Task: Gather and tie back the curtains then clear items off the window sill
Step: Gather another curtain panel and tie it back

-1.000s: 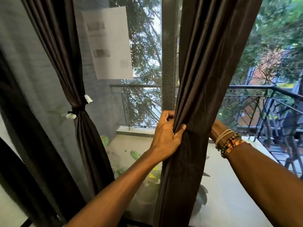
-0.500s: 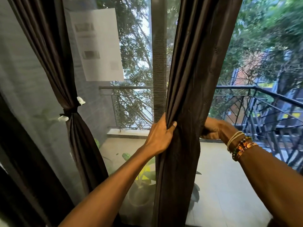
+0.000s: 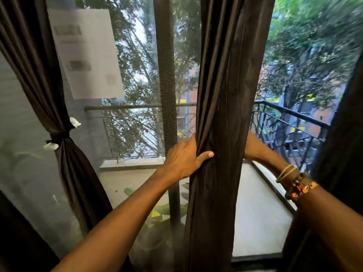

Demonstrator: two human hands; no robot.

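From the head view, the middle curtain (image 3: 225, 95) hung as one dark, gathered column in front of the window, between both forearms. It looked like thin, soft cloth: light to lift, limp, and likely to slide through a loose grip because of its slight sheen. The folds would probably spill apart unless squeezed from both sides. The best place to hold it seemed to be at the height of the hands, level with the tie band (image 3: 59, 135) that cinched the left curtain (image 3: 59, 85) beside the glass.

The left hand (image 3: 182, 160) gripped the near edge of the bunch. Its thumb (image 3: 206, 154) was pressed flat across the front folds, and its fingers were curled round the edge and out of sight behind the cloth.

The right hand (image 3: 250, 145) reached round the far side at the same height. Only its heel and wrist showed, and the curtain hid the fingers, so how far they were closed could not be told. Bracelets (image 3: 294, 183) sat on that wrist.

No tie for this curtain was visible, nor any items on a sill.
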